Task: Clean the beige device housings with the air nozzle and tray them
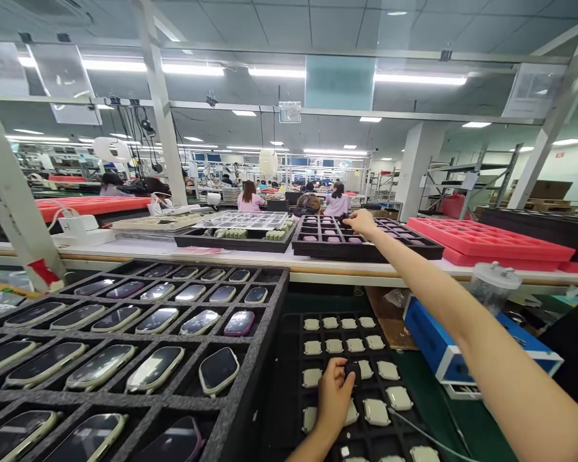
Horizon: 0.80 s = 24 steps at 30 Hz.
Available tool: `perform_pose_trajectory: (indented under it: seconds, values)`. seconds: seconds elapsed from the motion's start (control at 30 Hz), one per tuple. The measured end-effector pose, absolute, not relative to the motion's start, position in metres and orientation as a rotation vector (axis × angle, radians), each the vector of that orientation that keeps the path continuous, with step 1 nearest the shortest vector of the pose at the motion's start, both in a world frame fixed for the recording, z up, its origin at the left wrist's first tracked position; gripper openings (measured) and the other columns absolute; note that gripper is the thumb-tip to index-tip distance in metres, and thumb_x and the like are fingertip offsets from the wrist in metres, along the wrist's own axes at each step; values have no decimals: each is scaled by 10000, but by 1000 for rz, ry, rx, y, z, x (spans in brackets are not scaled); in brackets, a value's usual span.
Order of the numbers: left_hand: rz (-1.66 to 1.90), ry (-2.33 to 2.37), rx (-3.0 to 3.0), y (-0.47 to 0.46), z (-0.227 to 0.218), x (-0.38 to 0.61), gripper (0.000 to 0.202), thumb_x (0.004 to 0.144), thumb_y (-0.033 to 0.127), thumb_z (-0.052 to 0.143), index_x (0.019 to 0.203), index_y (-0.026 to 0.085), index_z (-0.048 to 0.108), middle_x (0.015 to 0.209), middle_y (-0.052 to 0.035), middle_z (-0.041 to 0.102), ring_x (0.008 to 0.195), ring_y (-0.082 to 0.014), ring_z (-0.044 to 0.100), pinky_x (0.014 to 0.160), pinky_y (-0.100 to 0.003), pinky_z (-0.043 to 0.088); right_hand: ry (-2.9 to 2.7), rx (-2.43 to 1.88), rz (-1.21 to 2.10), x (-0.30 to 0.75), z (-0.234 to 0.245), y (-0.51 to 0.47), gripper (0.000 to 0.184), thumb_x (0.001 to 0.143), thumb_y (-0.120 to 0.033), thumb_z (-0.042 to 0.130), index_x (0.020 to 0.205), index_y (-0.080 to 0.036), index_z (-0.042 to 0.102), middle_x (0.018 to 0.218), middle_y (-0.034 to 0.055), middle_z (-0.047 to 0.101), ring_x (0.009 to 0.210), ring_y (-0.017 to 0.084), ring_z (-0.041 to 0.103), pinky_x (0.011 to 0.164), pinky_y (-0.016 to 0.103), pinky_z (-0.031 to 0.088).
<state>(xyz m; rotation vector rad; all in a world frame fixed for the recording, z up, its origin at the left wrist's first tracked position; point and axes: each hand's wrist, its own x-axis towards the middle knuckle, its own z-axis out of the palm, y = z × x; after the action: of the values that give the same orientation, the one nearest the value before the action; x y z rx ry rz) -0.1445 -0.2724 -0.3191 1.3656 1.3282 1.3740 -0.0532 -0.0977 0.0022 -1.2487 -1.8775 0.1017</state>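
Note:
My left hand (334, 393) is closed in a pinch over a black tray (280, 385) of pale, square watch-like cases (376, 412). A small dark piece (351, 370) shows between its thumb and fingers; its exact kind is not clear. Stretched forward, my right hand (362, 224) reaches a divided black tray (366, 251) on the shelf, which holds purple cases (334, 235). Its fingertips are pinched at a compartment near the back, where something dark shows, too small to name. To the left stands a grey foam tray (256, 399) with rows of glass-faced watch bodies (155, 370).
Red foam trays (491, 240) sit on the shelf at right. Below them are a blue box (472, 346) and a lidded clear container (495, 282). A thin cable (428, 437) crosses the lower right. Another black tray (236, 244) holds greenish parts. Several people sit farther back.

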Motion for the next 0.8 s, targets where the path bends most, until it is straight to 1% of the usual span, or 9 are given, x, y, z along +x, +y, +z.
perform_pose_trajectory:
  seconds: [0.1,0.17,0.23,0.33,0.47,0.57,0.67,0.73,0.8]
  values:
    - [1348,1387,1442,-275,-316,-146,158,749,199,533,899,158,565,645,-24,610,610,-181,593,589,-283,462,-1844,-1178,219,-41,-23,-144,206,787,-312,564,765,-110,596,613,2,569,497,95,555,504,221,505]
    - [1324,1439,1506,-278,-315,-147,162,731,176,549,888,159,585,632,-16,583,624,-196,567,629,-313,451,-1807,-1025,411,-30,-51,-187,259,733,-372,621,787,-120,592,577,-21,544,464,97,536,477,232,504]
    - [1303,1486,1573,-281,-313,-148,166,710,156,569,871,165,607,694,-33,579,729,-226,559,725,-362,440,-1747,-904,613,-19,-87,-231,309,687,-404,671,808,-129,598,592,-24,543,424,90,509,432,236,481]
    - [1270,1525,1655,-282,-309,-149,140,705,151,586,838,171,623,794,-60,573,909,-277,512,882,-454,374,-1595,-908,793,-6,-148,-280,313,655,-387,717,815,-145,598,601,-31,521,438,87,503,413,226,471]
    - [1276,1487,1704,-280,-306,-150,156,731,146,574,875,170,630,928,-93,568,1070,-316,438,983,-525,277,-1448,-1006,932,7,-228,-297,323,640,-404,727,788,-149,595,607,-35,495,443,95,512,420,243,486]
    - [1301,1342,1737,-283,-303,-151,258,734,118,566,978,184,616,1041,-89,574,1091,-276,467,992,-469,322,-1406,-1064,973,15,-275,-296,308,659,-406,715,777,-146,599,612,-28,502,420,90,502,408,243,472]
    - [1256,1115,1730,-290,-300,-149,310,768,161,562,1077,179,581,1022,-80,624,966,-209,578,895,-369,446,-1452,-1075,979,21,-298,-302,268,679,-381,711,775,-151,612,599,-26,501,428,92,506,418,238,476]
    - [1206,986,1687,-293,-298,-147,315,770,219,589,1080,168,580,1012,-85,649,932,-193,612,855,-333,482,-1481,-1072,956,22,-300,-309,255,685,-373,711,786,-157,621,611,-20,509,450,95,513,433,240,499]
    - [1172,909,1633,-292,-298,-145,290,744,258,633,1015,160,598,987,-85,664,912,-194,629,836,-324,497,-1471,-1065,961,22,-297,-314,255,688,-370,710,802,-159,626,642,-10,540,469,98,525,451,246,522]
